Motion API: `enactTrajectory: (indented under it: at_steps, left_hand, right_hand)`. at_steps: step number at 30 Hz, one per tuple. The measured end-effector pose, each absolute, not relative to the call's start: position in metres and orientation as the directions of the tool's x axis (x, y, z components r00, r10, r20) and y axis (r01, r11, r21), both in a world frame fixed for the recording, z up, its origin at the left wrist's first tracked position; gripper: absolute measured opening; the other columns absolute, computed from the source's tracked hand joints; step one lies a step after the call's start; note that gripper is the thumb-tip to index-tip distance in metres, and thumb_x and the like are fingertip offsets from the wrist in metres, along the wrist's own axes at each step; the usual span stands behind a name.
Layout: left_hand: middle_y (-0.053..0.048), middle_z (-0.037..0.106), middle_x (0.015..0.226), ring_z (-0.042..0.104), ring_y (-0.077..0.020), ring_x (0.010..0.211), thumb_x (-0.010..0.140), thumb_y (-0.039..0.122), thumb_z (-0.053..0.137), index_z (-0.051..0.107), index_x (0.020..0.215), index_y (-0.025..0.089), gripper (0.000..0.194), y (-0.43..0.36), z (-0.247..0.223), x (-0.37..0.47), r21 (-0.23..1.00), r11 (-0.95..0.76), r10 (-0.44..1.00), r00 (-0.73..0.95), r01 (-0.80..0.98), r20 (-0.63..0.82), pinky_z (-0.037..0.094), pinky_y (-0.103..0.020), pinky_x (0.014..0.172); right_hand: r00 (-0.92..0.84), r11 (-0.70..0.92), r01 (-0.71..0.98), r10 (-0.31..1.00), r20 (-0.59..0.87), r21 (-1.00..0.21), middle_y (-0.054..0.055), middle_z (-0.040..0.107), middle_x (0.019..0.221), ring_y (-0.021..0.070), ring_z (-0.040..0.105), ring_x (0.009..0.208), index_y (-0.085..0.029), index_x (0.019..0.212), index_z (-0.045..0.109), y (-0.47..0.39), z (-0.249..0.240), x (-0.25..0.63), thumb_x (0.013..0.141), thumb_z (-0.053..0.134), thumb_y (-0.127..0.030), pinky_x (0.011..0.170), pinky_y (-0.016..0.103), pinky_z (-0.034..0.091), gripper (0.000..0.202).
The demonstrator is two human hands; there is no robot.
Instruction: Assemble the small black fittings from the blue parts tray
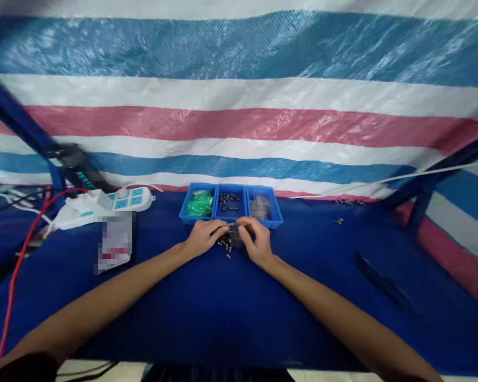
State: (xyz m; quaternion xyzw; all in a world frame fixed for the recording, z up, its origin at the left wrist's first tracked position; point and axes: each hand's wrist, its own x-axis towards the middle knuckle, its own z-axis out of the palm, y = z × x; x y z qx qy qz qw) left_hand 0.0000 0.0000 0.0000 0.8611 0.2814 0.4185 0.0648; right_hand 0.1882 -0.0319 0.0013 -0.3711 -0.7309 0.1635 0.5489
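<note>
Both my hands meet in front of the blue bins, over a small pile of screws on the blue tabletop. Between them is a small see-through greyish piece that looks like a clear plastic bag. My left hand pinches its left upper edge with thumb and forefinger. On the other side, the curled fingers of my right hand grip it. Whether anything is inside the piece is too small to tell. Just behind my hands, the middle bin holds more screws.
A left bin contains green packets; a right bin holds clear bags. Leftward are a phone-like slab, a white power strip and a red cable. Dark tweezers and loose screws lie to the right.
</note>
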Motion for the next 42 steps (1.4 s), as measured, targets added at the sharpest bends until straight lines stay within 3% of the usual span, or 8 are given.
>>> enactTrajectory:
  at_steps: [8, 13, 23, 30, 35, 42]
  left_hand:
    - [0.000, 0.067, 0.069, 0.061, -0.0084, 0.057, 0.091, 0.026, 0.052, 0.065, 0.085, 0.015, 0.019, -0.0012, 0.0035, 0.0007, 0.347, -0.855, 0.506, 0.478, 0.385, 0.718, 0.046, -0.017, 0.055]
    - [-0.003, 0.069, 0.081, 0.065, -0.0104, 0.070, 0.090, 0.023, 0.053, 0.064, 0.091, 0.015, 0.014, -0.0013, 0.0049, 0.0014, 0.352, -0.844, 0.519, 0.448, 0.405, 0.728, 0.051, -0.019, 0.067]
    - [0.001, 0.067, 0.067, 0.062, -0.0070, 0.055, 0.088, 0.023, 0.057, 0.064, 0.087, 0.014, 0.012, -0.0042, 0.0064, 0.0022, 0.407, -0.838, 0.538, 0.430, 0.362, 0.725, 0.047, -0.015, 0.055]
    - [-0.001, 0.069, 0.074, 0.062, -0.0075, 0.058, 0.090, 0.028, 0.053, 0.064, 0.085, 0.015, 0.018, -0.0030, 0.0065, 0.0010, 0.363, -0.841, 0.532, 0.489, 0.402, 0.691, 0.046, -0.016, 0.057]
    - [0.000, 0.067, 0.075, 0.061, -0.0071, 0.060, 0.092, 0.028, 0.049, 0.060, 0.091, 0.016, 0.017, -0.0029, 0.0055, 0.0001, 0.408, -0.813, 0.580, 0.510, 0.415, 0.635, 0.046, -0.016, 0.059]
    - [0.002, 0.063, 0.069, 0.060, -0.0075, 0.058, 0.095, 0.029, 0.043, 0.058, 0.088, 0.016, 0.022, -0.0010, 0.0042, -0.0011, 0.358, -0.826, 0.560, 0.561, 0.436, 0.609, 0.042, -0.017, 0.056]
  right_hand:
    - [-0.242, 0.661, 0.381, 0.746, 0.621, -0.646, 0.001, 0.053, 0.068, 0.0120, 0.050, 0.060, -0.017, 0.084, 0.058, -0.0280, 0.0013, 0.1858, 0.091, 0.048, -0.026, 0.057, 0.024, 0.042, 0.015]
    - [-0.259, 0.668, 0.393, 0.739, 0.622, -0.631, 0.002, 0.056, 0.071, 0.0124, 0.052, 0.062, -0.017, 0.085, 0.059, -0.0273, 0.0019, 0.1860, 0.091, 0.048, -0.026, 0.059, 0.025, 0.043, 0.016]
    - [-0.215, 0.671, 0.362, 0.736, 0.642, -0.648, 0.003, 0.063, 0.077, 0.0122, 0.056, 0.063, -0.017, 0.093, 0.062, -0.0312, 0.0051, 0.1875, 0.090, 0.052, -0.027, 0.062, 0.025, 0.046, 0.015]
    - [-0.230, 0.671, 0.405, 0.733, 0.641, -0.622, 0.002, 0.061, 0.070, 0.0123, 0.056, 0.063, -0.016, 0.080, 0.061, -0.0305, 0.0030, 0.1872, 0.092, 0.048, -0.027, 0.063, 0.024, 0.045, 0.020]
    - [-0.243, 0.652, 0.414, 0.752, 0.613, -0.636, 0.000, 0.059, 0.062, 0.0108, 0.054, 0.056, -0.016, 0.071, 0.059, -0.0301, 0.0004, 0.1868, 0.090, 0.052, -0.027, 0.057, 0.023, 0.042, 0.023]
    - [-0.261, 0.689, 0.393, 0.719, 0.644, -0.610, 0.003, 0.067, 0.077, 0.0133, 0.061, 0.069, -0.017, 0.085, 0.064, -0.0312, -0.0009, 0.1867, 0.092, 0.048, -0.023, 0.068, 0.024, 0.047, 0.019]
